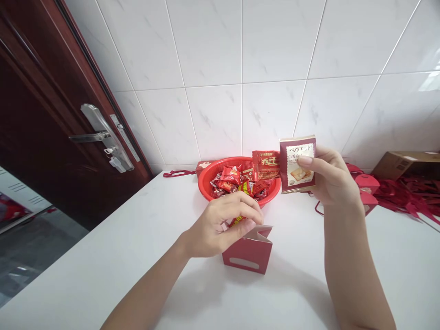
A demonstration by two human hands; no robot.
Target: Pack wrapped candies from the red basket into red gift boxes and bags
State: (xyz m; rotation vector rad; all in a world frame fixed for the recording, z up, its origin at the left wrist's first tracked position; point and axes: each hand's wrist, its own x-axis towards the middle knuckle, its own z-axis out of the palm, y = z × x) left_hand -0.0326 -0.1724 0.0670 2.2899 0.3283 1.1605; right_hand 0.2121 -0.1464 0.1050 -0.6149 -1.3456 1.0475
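My right hand [333,176] grips a maroon and cream snack packet [297,165] between thumb and fingers. A red snack packet [266,165] shows just left of it, its right edge behind the maroon one. My left hand [230,224] is closed over the open top of a small red box [248,256], which stands on the white table. A bit of red and yellow wrapper [237,222] shows under its fingers; whether the hand grips it is unclear. Behind the box sits a red plastic basket [205,183] holding several wrapped sweets [231,175].
Against the tiled wall [213,110], a red ribbon [179,173] lies left of the basket. More red boxes [367,183], dark red ribbons [398,197] and a cardboard box [409,160] are at the right. A dark door [44,91] stands at the left.
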